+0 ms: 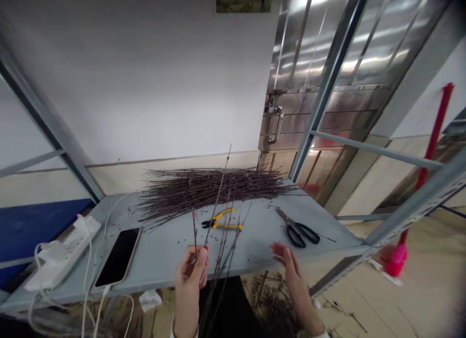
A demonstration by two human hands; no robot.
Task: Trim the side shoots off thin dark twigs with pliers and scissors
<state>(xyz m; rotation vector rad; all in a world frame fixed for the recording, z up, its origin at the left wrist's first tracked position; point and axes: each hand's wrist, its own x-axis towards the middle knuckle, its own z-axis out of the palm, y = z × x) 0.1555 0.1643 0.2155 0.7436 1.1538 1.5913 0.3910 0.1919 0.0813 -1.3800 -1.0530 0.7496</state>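
Hands apart, left hand (190, 275) clenches thin twigs (217, 197) upright, right hand (287, 265) raised open and empty.

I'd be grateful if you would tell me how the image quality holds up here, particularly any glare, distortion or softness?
In the head view, glare streaks the stainless steel door, wide-angle distortion slants the metal shelf upright, and the left hand and its twigs look slightly soft.

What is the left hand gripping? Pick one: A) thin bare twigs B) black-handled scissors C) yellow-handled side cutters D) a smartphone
A. The left hand is closed around thin bare twigs, while the black-handled scissors, smartphone and yellow-handled side cutters lie on the metal shelf.
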